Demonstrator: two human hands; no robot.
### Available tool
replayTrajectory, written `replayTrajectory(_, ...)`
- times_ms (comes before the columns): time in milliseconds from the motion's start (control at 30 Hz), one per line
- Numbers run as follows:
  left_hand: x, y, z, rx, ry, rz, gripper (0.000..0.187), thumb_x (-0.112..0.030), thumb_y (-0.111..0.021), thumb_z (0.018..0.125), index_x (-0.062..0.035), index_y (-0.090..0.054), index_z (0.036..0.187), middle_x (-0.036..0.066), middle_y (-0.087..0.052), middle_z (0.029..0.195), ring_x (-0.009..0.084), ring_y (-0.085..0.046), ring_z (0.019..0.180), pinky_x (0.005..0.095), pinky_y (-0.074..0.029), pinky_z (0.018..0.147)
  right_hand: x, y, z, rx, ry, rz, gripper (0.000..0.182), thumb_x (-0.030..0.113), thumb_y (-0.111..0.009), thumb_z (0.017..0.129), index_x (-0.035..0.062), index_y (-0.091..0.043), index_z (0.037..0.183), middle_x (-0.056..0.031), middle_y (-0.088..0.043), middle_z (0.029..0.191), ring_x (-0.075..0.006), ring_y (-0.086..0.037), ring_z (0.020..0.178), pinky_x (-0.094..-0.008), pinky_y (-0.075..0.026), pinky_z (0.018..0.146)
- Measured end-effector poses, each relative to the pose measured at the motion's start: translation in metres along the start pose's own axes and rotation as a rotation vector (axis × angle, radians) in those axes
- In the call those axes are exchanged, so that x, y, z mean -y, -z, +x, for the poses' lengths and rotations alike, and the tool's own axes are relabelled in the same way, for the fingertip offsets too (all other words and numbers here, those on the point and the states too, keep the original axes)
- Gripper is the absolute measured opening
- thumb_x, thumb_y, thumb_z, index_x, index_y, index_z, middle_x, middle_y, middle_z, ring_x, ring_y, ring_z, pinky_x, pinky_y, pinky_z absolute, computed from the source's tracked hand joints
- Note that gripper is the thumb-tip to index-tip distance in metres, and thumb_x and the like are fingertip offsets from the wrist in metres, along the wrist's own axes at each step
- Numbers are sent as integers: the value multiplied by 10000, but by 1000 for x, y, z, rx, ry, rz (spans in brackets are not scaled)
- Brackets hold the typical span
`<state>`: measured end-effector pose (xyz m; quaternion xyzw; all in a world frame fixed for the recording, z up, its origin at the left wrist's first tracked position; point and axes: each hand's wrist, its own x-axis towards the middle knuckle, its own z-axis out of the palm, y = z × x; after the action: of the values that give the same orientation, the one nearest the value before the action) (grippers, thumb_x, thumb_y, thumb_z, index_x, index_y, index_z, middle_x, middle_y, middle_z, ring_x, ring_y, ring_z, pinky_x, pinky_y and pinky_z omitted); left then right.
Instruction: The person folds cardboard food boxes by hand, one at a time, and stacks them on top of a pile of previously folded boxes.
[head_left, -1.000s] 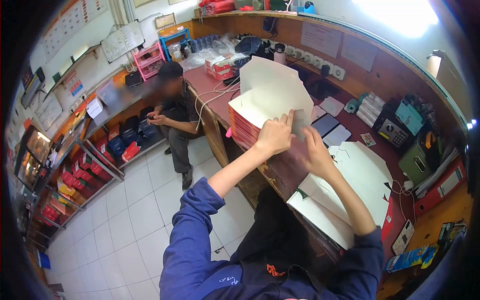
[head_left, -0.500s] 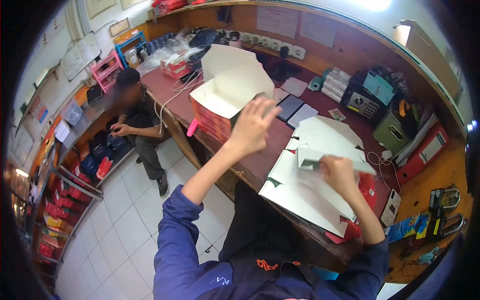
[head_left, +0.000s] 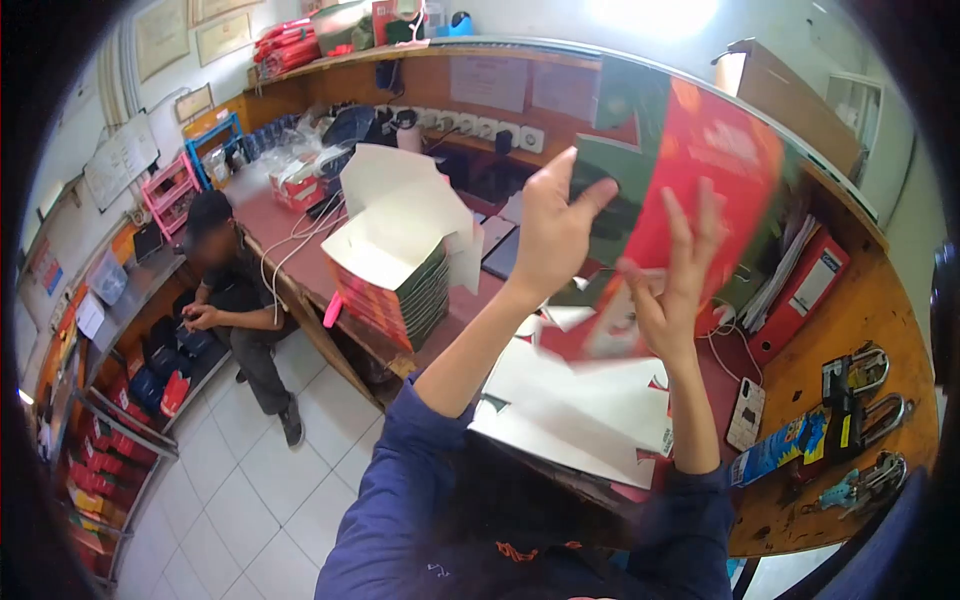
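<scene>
Grip: both hands, left hand [head_left: 556,232] and right hand [head_left: 672,285], grasping raised red-and-green carton blank [head_left: 690,170] above tabletop [head_left: 800,390]; white blanks [head_left: 580,410] beneath.

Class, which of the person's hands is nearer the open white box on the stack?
Left. The left hand is just right of the open white box; the right hand is farther right.

Both hands have lifted a flat red box sheet [head_left: 690,190] off the desk [head_left: 800,400], up high.

bright | ceiling-light glare top | fisheye, dark corners | motion blur
</scene>
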<state>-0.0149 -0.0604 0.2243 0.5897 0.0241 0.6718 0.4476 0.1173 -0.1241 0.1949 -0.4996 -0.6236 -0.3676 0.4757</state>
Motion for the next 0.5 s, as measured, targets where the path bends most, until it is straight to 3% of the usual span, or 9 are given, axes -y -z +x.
replayTrajectory(100,0,-9,28,52,159,-296,137,-38,-569,857,5,-571,987,38,-631,846,122,-597,719,242,-470,628,-21,-7,21,358,36,1115,826,478,-609,746,36,-319,1382,-170,-99,1496,-310,-72,1387,-437,-64,1099)
replayTrajectory(167,17,-16,41,67,189,-767,188,-49,-551,876,-11,-538,1060,47,-605,912,124,-586,769,238,-475,681,-31,-12,30,428,160,1376,974,583,-626,681,-26,-306,1370,-202,-91,1489,-298,-47,1390,-428,-57,1096)
replayTrajectory(200,31,-16,42,81,178,-770,188,-49,-551,876,-11,-538,1060,47,-605,912,124,-586,769,238,-475,681,-30,-15,28,409,192,1475,1007,605,-634,664,-40,-308,1364,-216,-84,1485,-294,-38,1390,-423,-54,1095)
replayTrajectory(233,46,-16,39,11,117,-703,215,-84,-539,890,-24,-522,1096,37,-587,962,128,-559,865,276,-446,770,-34,-16,29,408,137,1441,1049,567,-706,630,-2,-260,1390,-226,-151,1465,-309,-157,1364,-416,-151,1082)
replayTrajectory(267,55,-19,37,-59,55,-635,243,-119,-527,903,-37,-505,1131,27,-570,1011,133,-532,961,313,-417,860,-33,-19,29,401,153,1432,1049,567,-706,630,-2,-260,1390,-226,-151,1465,-309,-157,1364,-416,-151,1082)
replayTrajectory(300,59,-28,35,-202,48,-590,201,-91,-555,887,-14,-517,1069,61,-574,979,137,-581,808,248,-480,723,-28,-26,27,233,-31,1430,981,470,-742,647,18,-261,1373,-223,-208,1435,-301,-228,1327,-403,-210,1059)
replayTrajectory(367,76,-39,17,-184,129,-559,212,-133,-555,895,-11,-514,1064,60,-572,973,138,-580,813,254,-481,714,-35,-49,16,-124,-258,1430,797,159,-783,683,77,-274,1291,-165,-344,1345,-245,-411,1187,-344,-373,960)
replayTrajectory(467,99,-33,20,-118,253,-531,258,-223,-540,911,-9,-513,1052,61,-574,956,139,-581,822,263,-486,699,-56,-71,10,-200,-300,1098,663,100,-764,697,68,-344,1208,-141,-347,1341,-230,-442,1161,-337,-429,903)
replayTrajectory(500,104,-30,19,-75,285,-548,290,-272,-525,920,-11,-513,1046,61,-577,945,138,-585,825,266,-489,693,-64,-71,11,-136,-289,1011,589,116,-796,640,61,-474,1130,-154,-419,1314,-235,-521,1093,-324,-476,827)
